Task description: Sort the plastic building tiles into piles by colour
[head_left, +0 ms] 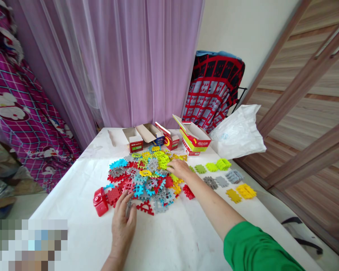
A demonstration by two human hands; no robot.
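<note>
standing behind the white-covered tabletop [180, 237]: purple curtain [135, 56]; wood-grain wardrobe [313, 94] to the right. open cardboard boxes [135, 146] line the far edge, white plastic bag [237, 133] beside them. heap of toothed plastic pieces [151, 183] mid-table, mixed colours, spread widest side to side; pieces roughly squarish, lying at many angles. red block [101, 202] at its left end, long axis running roughly near to far. right of the heap, green pieces [211, 166], grey pieces [222, 181] and yellow pieces [237, 194] in three rows. right hand [179, 168]: fingers bent at the heap's right side, by yellow-green pieces; cannot tell if grasping. left hand [124, 218]: fingers loosely parted, thumb apart, at the heap's near edge; contact unclear.
</note>
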